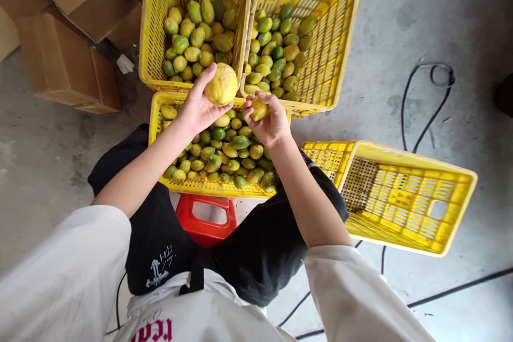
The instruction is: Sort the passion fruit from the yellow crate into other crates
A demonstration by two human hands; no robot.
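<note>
My left hand is closed around a large yellow lemon, raised over the far edge of the near crate. In my right hand is a smaller yellow lemon, partly covered by my fingers. Beneath both hands stands the near yellow crate, filled with green and yellow lemons. Beyond it are two more yellow crates. The far left crate and the far right crate each hold a heap of green and yellow lemons.
A yellow crate lies to the right of my leg. Brown cardboard boxes are at the upper left. Between my legs sits a red plastic stool. Black cable lies on the grey concrete floor.
</note>
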